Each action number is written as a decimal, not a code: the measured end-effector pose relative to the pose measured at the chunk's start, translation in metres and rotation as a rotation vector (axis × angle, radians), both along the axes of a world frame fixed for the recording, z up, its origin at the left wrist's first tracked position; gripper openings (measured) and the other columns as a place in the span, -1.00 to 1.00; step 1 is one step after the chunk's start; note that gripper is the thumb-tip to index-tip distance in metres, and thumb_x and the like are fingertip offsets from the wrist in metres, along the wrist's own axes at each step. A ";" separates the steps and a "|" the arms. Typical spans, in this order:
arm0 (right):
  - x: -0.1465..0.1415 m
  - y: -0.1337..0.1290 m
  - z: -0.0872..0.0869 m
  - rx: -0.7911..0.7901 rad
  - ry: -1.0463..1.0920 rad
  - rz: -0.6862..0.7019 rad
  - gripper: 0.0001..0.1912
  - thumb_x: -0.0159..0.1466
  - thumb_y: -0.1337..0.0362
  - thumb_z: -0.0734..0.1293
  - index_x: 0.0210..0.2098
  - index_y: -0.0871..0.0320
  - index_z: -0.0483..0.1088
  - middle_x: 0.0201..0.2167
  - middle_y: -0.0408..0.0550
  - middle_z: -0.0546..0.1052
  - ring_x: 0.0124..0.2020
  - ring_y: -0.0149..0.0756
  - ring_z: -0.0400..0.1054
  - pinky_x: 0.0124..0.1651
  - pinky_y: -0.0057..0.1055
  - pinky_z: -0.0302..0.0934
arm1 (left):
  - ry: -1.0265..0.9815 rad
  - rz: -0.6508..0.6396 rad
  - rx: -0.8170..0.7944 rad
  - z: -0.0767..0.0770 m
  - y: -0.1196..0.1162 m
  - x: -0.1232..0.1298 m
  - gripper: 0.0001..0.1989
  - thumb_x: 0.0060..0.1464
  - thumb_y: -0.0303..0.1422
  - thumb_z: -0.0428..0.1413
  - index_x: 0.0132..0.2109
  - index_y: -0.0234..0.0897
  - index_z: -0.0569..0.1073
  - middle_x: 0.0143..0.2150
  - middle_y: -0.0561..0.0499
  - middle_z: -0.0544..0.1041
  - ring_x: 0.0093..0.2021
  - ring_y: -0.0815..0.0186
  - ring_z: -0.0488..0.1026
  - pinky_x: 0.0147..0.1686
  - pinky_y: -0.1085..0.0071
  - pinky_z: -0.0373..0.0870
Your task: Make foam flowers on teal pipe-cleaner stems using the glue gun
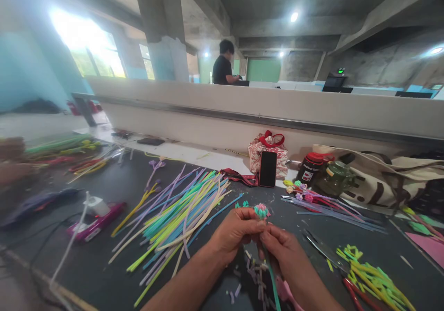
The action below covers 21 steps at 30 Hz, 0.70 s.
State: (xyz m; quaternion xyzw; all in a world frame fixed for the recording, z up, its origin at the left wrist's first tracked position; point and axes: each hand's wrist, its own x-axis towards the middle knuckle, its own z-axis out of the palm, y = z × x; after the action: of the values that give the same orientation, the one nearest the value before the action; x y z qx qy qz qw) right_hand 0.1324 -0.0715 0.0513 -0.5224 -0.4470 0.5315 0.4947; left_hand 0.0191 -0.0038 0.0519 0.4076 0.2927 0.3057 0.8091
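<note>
Both hands meet in front of me around a small pipe-cleaner flower [262, 211] with a pink and teal head. My left hand [231, 233] pinches it just under the head, thumb and fingers closed. Below that, my right hand [281, 246] closes its fingers on the upper stem; a green stem [273, 281] hangs down past the palm. Fingers hide the place where head and stem join. To the left of the hands lies a wide pile of pipe cleaners [180, 214] in yellow, teal, blue and lilac. Short lilac cuttings [256, 274] are scattered beneath the hands.
Scissors [324, 250] with red handles lie at right beside yellow-green pieces [378, 278]. Finished flowers [305, 191], a phone [268, 170], a bottle [310, 167] and a jug [336, 177] stand behind. A power strip [99, 220] is at left. A person [224, 65] stands beyond the partition.
</note>
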 end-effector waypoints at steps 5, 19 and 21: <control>0.001 -0.001 -0.002 -0.025 -0.069 0.031 -0.54 0.09 -0.10 0.25 -0.58 0.20 0.25 -0.73 -0.29 0.22 -0.73 -0.58 -0.07 -0.66 -0.56 -0.26 | 0.007 0.055 -0.045 0.000 0.001 0.002 -0.71 -0.39 -0.35 0.31 -0.56 -0.36 0.34 -0.69 0.16 0.29 -0.70 0.57 0.10 -0.67 0.57 -0.09; 0.026 -0.032 -0.028 -0.045 -0.199 0.257 -0.58 0.22 0.00 0.16 -0.57 0.18 0.31 -0.63 -0.16 0.36 -0.51 -0.41 0.23 -0.41 -0.52 0.06 | -0.216 0.358 -0.113 -0.003 0.023 -0.010 -0.72 -0.31 -0.40 0.29 -0.49 -0.36 0.31 -0.51 0.11 0.38 -0.68 0.64 0.13 -0.78 0.72 -0.06; 0.032 -0.038 -0.031 -0.024 -0.166 0.254 -0.59 0.23 0.03 0.16 -0.60 0.17 0.28 -0.64 -0.19 0.33 -0.51 -0.41 0.23 -0.37 -0.50 0.07 | -0.229 0.376 -0.124 -0.003 0.025 -0.011 -0.74 -0.27 -0.42 0.27 -0.48 -0.35 0.31 -0.50 0.10 0.41 -0.67 0.62 0.18 -0.78 0.73 -0.02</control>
State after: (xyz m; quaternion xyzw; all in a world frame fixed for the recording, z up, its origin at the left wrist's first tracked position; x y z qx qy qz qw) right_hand 0.1644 -0.1099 0.0201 -0.5095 -0.5425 0.5501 0.3788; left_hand 0.0083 0.0209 0.0486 0.2579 0.2883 0.4767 0.7894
